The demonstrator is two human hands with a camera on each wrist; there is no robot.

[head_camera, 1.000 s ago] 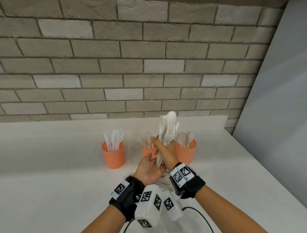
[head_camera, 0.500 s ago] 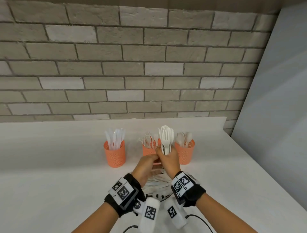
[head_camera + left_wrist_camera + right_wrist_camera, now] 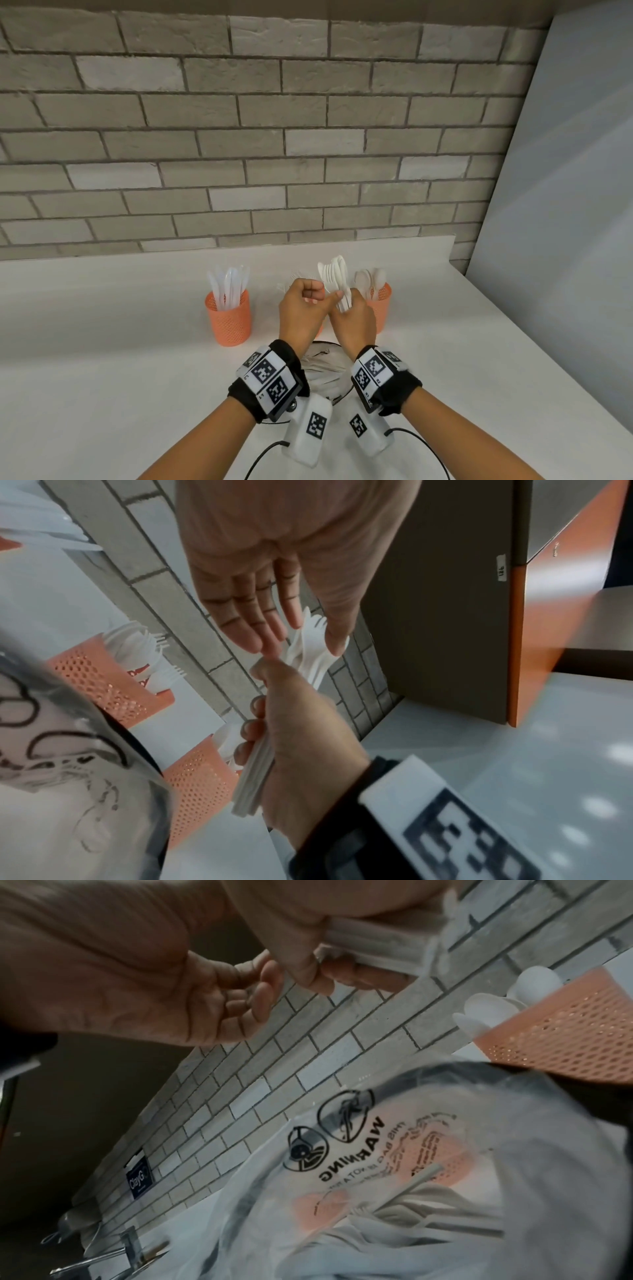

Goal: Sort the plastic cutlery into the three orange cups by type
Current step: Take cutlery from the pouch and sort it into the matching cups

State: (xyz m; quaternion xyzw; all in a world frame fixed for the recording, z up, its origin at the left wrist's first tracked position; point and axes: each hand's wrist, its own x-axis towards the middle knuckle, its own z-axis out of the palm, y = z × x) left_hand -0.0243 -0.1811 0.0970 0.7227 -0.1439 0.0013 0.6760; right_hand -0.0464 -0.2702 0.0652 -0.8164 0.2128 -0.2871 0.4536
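A: Two hands up over the counter (image 3: 102,359), close together. Nearest to the body?

B: Bag (image 3: 325,370) of cutlery, lying on the counter below and between the wrists. Bare counter on both sides of it. Near edge out of frame.

A: And the right hand (image 3: 352,322)?

B: Wrapped tight round the handles of a fork bundle (image 3: 337,281). Bundle roughly upright, heads up, above the bag and in front of the cups.

A: Left hand (image 3: 301,308)?

B: Just beside the right. Fingers loosely curled, palm empty, thumb tip against the bundle. Pinching or only touching, cannot tell.

A: Beyond the hands?

B: Three cups in a row. Left cup (image 3: 228,317) with knives (image 3: 229,284), well apart from the hands, bare counter all round. Middle cup (image 3: 103,680) mostly hidden behind the left hand in the head view, forks (image 3: 143,642) inside. Right cup (image 3: 382,308) with spoons (image 3: 370,279), just behind the right hand.

A: Far edges?

B: Brick wall (image 3: 239,137) along the back, a strip of counter between it and the cups. Grey panel (image 3: 565,205) closing off the right side, more bare counter between it and the right cup.
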